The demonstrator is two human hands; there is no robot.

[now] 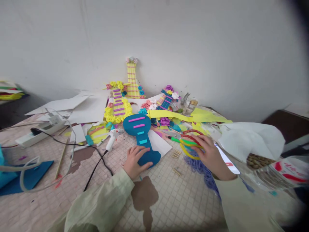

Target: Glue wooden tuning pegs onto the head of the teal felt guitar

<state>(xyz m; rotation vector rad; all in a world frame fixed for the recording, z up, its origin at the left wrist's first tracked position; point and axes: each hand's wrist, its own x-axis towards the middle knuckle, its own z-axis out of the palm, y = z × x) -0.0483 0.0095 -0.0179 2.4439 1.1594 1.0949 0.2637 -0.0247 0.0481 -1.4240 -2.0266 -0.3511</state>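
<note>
A dark blue guitar-shaped cutout (144, 159) lies on the table with pink and light blue strips across it. My left hand (137, 161) rests on its lower part, fingers spread and flat. To the right, my right hand (206, 153) is closed around the handles of red-handled scissors (187, 132), blades pointing left. Yellow looped handles (184, 151) sit right under those fingers, and a green pen-like piece (174, 139) lies beside them. Purple yarn (206, 172) is heaped below the right hand. A white sheet (160, 143) lies partly beneath the cutout.
A white glue gun (113, 139) with a black cord lies to the left, near a power strip (38, 133). Decorated paper instruments (132, 80) stand against the wall. Short sticks (177, 154), a phone (225, 159), a white bag (256, 138) and yellow paper (205, 115) occupy the right side.
</note>
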